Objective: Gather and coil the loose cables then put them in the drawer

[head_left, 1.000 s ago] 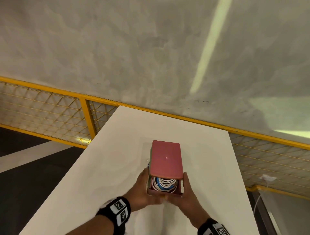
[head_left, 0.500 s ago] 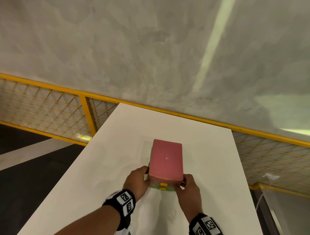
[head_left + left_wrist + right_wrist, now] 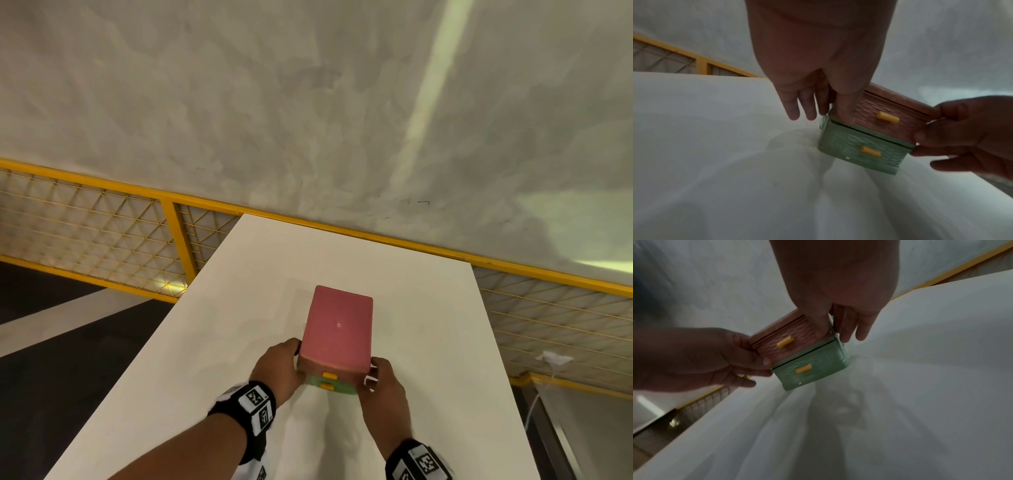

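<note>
A small two-drawer box (image 3: 337,329) stands on the white table (image 3: 222,342). Its pink top drawer (image 3: 885,120) and green bottom drawer (image 3: 865,152) are both closed, each with a yellow handle. No cable shows; whatever is inside the drawers is hidden. My left hand (image 3: 294,359) is at the box's left front corner, with the thumb on the pink front and straight fingers along the side. My right hand (image 3: 375,371) mirrors it at the right front corner (image 3: 840,335).
The table's far end meets a yellow-framed mesh fence (image 3: 171,222) below a grey wall. Dark floor drops off at the left edge. A white plug with a cord (image 3: 553,359) hangs on the mesh to the right.
The pink drawer stood pulled out with coiled blue and white cables inside; both hands pushed it in, and it is now closed. The hands stay at the front corners.
</note>
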Demonstrator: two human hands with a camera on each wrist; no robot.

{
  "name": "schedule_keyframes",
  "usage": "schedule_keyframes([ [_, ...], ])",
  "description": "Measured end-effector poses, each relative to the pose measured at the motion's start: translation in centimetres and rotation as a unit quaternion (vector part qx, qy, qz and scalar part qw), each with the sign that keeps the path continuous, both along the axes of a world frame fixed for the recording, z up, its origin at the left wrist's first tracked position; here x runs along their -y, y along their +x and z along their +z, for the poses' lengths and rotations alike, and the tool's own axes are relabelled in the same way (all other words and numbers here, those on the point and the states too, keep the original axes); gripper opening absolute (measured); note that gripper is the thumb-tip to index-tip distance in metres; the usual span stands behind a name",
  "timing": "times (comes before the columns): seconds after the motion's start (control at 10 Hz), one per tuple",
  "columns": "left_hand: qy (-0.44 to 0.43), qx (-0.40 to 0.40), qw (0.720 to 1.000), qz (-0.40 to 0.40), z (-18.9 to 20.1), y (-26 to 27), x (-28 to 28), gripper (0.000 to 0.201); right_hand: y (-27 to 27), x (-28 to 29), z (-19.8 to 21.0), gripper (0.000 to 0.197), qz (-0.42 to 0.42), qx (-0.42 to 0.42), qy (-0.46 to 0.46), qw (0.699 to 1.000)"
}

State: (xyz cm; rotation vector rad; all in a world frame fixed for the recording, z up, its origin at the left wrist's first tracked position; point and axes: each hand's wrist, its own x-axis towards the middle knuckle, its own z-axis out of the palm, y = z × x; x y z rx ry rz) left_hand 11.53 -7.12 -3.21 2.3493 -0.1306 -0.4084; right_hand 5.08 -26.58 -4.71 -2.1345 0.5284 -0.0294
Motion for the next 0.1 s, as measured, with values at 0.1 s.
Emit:
schedule_keyframes([
  [0.1,-0.024,-0.043,0.997,0.056,-0.29,-2.07,-0.87,0.089,-1.87,0.76,0.32,0.075,-0.032,-0.020,0.050,0.998],
])
